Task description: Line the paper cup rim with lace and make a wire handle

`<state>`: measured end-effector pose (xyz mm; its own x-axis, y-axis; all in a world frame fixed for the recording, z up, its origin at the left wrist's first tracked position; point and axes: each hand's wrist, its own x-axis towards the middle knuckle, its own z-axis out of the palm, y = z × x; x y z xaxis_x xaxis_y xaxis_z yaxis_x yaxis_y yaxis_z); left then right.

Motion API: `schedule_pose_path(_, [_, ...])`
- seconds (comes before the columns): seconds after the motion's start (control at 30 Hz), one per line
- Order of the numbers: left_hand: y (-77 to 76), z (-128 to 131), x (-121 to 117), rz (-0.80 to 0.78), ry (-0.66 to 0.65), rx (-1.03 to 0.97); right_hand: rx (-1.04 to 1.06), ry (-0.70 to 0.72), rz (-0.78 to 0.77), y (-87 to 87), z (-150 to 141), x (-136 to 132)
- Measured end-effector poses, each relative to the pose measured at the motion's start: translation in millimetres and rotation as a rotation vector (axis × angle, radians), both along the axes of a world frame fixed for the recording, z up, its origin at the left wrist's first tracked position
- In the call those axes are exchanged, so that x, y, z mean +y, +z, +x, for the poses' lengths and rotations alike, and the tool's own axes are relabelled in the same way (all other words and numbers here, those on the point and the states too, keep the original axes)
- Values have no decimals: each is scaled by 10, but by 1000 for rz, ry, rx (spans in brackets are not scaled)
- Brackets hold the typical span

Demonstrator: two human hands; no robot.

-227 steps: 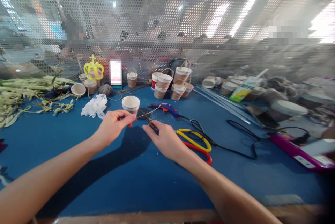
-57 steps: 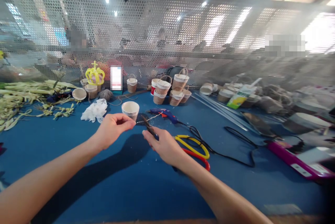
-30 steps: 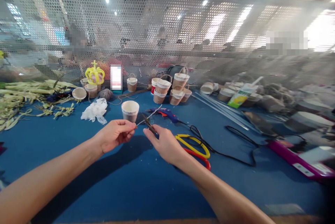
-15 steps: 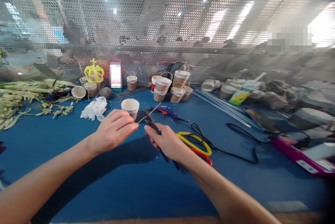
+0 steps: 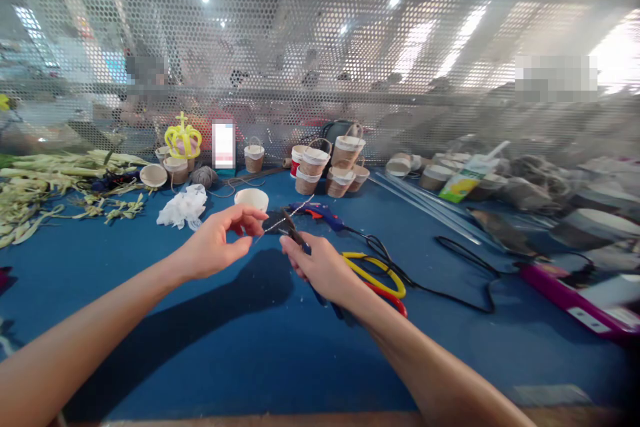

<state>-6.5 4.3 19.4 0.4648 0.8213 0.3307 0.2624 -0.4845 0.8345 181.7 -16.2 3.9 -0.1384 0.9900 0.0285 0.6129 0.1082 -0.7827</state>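
Observation:
My right hand (image 5: 320, 266) is wrapped round a pair of dark pliers (image 5: 296, 232) with blue handles. The plier jaws are at a thin twisted wire (image 5: 303, 205), which runs slanting up to the right across them. Beside the wire's lower left end is my left hand (image 5: 217, 242), its thumb and fingers apart with nothing between them. Just behind that hand stands a small pale-rimmed cup (image 5: 251, 198), partly hidden by the fingers. A blue glue gun (image 5: 325, 215) lies beyond the pliers.
Yellow and red tool handles (image 5: 395, 284) and a black cord (image 5: 425, 286) lie right of my right hand. White crumpled plastic (image 5: 183, 207), grey yarn (image 5: 203, 177) and dried plant stems (image 5: 30, 190) are leftward. Several small pots stand before the perforated screen (image 5: 300, 27). A purple box (image 5: 570, 297) sits far right.
My left hand has let go of the wire; its fingers have spread and drawn slightly back. The right hand still holds the pliers at the wire, almost unmoved.

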Motion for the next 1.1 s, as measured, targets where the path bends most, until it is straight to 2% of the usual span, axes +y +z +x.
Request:
schedule_pose_path(0.1, [23,-69,28,626,8,325,61,14,-35,-11,23,25])
schedule_pose_path(0.17, [-13,-84,64,904,62,432,73,17,-42,-12,21,25])
schedule_pose_path(0.23, [-64,-89,99,1067,82,474,60,15,-47,-15,11,18])
schedule_pose_path(0.33, [-107,-91,110,1155,100,434,47,26,-65,-26,-1,9])
schedule_pose_path(0.4, [-109,-75,83,1084,126,345,43,39,-63,-28,-4,3])
schedule_pose_path(0.47, [-105,-30,42,824,178,207,24,37,-26,-17,-10,-7])
schedule_pose_path(0.5, [-105,1,23,611,213,114,6,25,2,-6,-15,-15])
schedule_pose_path(0.53, [-106,35,8,327,228,19,-21,9,32,8,-21,-24])
schedule_pose_path(0.6, [-112,97,-7,-274,192,-191,-86,-27,86,36,-35,-40])
schedule_pose_path(0.63, [-115,119,-7,-519,160,-272,-118,-40,107,48,-40,-45])
schedule_pose_path(0.67, [-115,131,-4,-690,126,-328,-145,-46,122,56,-43,-47])
schedule_pose_path(0.7, [-114,134,1,-768,100,-351,-163,-47,129,61,-43,-45])
schedule_pose_path(0.73, [-109,127,4,-752,85,-331,-174,-48,132,62,-39,-39])
schedule_pose_path(0.77, [-104,115,5,-651,87,-277,-180,-50,129,62,-32,-30])
schedule_pose_path(0.87, [-91,68,-7,-84,168,-28,-185,-59,112,52,-8,4])
schedule_pose_path(0.93, [-95,51,-19,180,208,106,-190,-53,86,44,-1,19])
schedule_pose_path(1.0, [-105,52,-23,220,202,178,-202,-35,66,37,-7,20])
schedule_pose_path(1.1, [-110,60,-7,75,183,207,-195,-1,85,31,-28,-2])
